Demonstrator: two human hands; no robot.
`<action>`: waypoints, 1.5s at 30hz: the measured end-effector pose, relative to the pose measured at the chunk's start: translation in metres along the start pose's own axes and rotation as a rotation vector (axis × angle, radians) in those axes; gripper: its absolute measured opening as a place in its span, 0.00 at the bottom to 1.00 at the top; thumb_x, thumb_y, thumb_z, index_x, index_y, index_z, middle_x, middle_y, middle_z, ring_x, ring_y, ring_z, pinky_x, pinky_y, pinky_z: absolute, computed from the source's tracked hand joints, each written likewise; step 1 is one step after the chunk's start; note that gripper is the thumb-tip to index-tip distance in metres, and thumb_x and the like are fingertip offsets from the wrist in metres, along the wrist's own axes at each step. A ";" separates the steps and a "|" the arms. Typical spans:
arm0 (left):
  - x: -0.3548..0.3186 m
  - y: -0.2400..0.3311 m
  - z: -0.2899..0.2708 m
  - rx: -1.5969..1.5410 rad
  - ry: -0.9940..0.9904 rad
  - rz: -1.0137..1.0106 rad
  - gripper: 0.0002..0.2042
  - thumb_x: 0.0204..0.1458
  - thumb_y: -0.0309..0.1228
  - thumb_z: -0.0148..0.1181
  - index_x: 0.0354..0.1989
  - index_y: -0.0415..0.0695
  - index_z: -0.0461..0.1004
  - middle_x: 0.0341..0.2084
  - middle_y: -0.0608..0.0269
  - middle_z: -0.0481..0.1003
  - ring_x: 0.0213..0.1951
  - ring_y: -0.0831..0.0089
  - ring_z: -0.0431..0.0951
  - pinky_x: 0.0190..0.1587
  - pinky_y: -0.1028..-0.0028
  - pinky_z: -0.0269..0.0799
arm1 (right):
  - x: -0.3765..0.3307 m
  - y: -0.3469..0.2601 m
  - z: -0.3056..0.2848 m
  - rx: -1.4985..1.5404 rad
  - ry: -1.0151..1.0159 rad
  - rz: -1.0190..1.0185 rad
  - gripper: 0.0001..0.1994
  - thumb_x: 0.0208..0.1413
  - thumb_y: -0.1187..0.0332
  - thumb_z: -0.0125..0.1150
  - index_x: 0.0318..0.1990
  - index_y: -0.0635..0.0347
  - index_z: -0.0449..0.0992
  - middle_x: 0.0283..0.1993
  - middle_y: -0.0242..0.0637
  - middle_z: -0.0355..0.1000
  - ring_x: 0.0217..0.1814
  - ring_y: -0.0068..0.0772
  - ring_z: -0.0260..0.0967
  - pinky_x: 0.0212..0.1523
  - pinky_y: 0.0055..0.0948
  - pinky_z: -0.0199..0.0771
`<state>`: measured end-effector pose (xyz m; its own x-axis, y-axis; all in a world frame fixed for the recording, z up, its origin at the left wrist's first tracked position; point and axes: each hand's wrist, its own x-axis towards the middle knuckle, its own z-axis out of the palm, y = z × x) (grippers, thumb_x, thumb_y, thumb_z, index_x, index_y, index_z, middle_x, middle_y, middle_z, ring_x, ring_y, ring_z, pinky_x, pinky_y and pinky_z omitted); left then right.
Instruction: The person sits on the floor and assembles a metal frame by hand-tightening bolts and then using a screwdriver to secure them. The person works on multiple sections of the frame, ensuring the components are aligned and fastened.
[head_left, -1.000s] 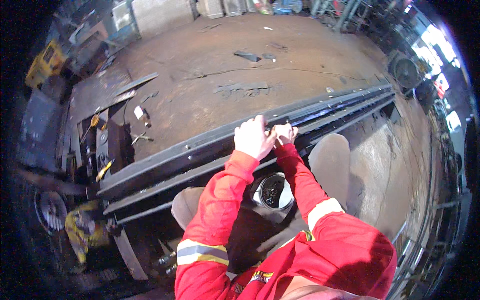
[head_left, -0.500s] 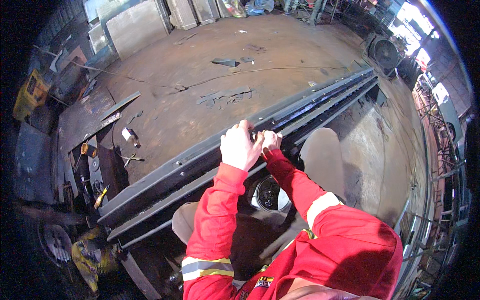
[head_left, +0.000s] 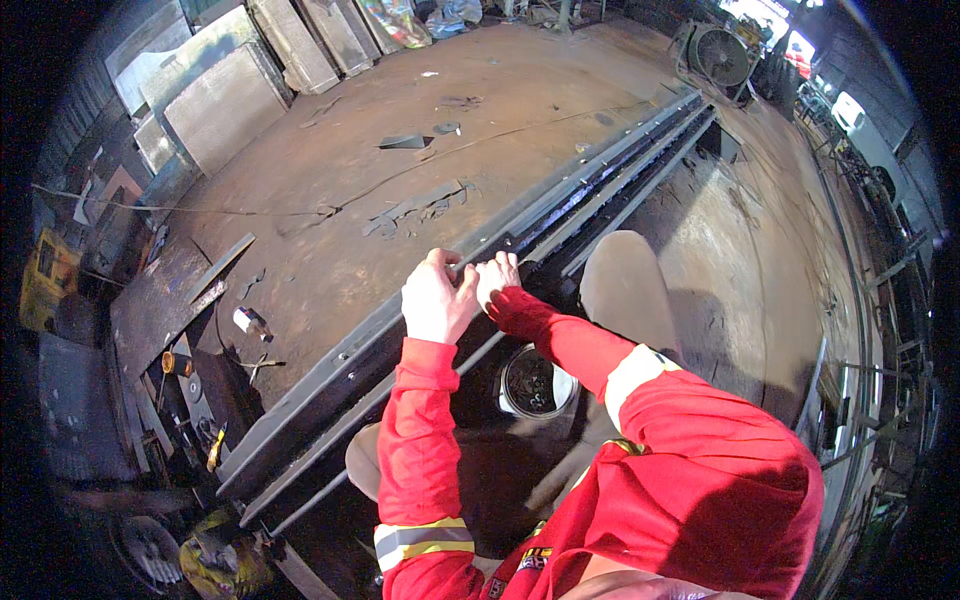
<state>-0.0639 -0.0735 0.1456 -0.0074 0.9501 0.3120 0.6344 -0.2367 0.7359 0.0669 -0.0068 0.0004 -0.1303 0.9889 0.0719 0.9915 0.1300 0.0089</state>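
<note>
A long dark metal beam [head_left: 300, 405] with raised lengthwise rails runs slantwise across my front, with small bolts [head_left: 345, 357] dotted along its far flange. At about mid-length my left hand [head_left: 437, 298] is at that flange, fingers curled and bent down over it. Close beside it on the right, my right hand [head_left: 495, 277] has its fingers closed at the same spot. Whatever is between the fingers is hidden by the hands. Below my forearms, between my knees, stands a white bucket [head_left: 562, 388] holding small dark pieces, perhaps hardware.
Metal plates [head_left: 225, 110] lean at the back left. A round fan [head_left: 718, 55] stands beyond the beam's far right end. On the floor lie a cable [head_left: 400, 180], scraps [head_left: 404, 142] and a small white-and-dark container [head_left: 250, 322]. At left is a yellow-handled tool [head_left: 216, 448].
The view has turned, so the beam appears steeper and the surroundings have shifted. Both hands stay close together at about the same place on the beam.
</note>
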 end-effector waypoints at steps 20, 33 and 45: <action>-0.005 0.005 -0.027 -0.128 0.026 -0.017 0.11 0.46 0.34 0.59 0.32 0.37 0.74 0.18 0.55 0.74 0.21 0.69 0.74 0.28 0.72 0.70 | 0.075 0.068 0.033 0.754 -0.843 0.062 0.24 0.43 0.46 0.65 0.24 0.63 0.78 0.21 0.37 0.74 0.23 0.32 0.70 0.32 0.36 0.71; 0.000 -0.002 -0.020 -0.116 0.058 -0.021 0.11 0.45 0.32 0.60 0.33 0.37 0.73 0.18 0.56 0.74 0.20 0.70 0.74 0.26 0.72 0.70 | 0.013 -0.009 -0.015 0.011 -0.173 0.197 0.07 0.48 0.68 0.56 0.35 0.51 0.78 0.41 0.38 0.76 0.49 0.34 0.72 0.52 0.37 0.61; -0.007 -0.006 -0.044 -0.077 0.086 -0.049 0.11 0.46 0.33 0.59 0.33 0.37 0.74 0.19 0.54 0.74 0.22 0.66 0.76 0.29 0.71 0.71 | 0.020 -0.006 -0.048 -0.265 -0.411 -0.094 0.18 0.53 0.49 0.52 0.41 0.47 0.79 0.42 0.33 0.76 0.48 0.37 0.72 0.57 0.48 0.50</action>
<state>-0.1022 -0.0877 0.1652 -0.1055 0.9408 0.3222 0.5707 -0.2081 0.7944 0.0582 0.0092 0.0493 -0.1552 0.9274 -0.3403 0.9345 0.2495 0.2539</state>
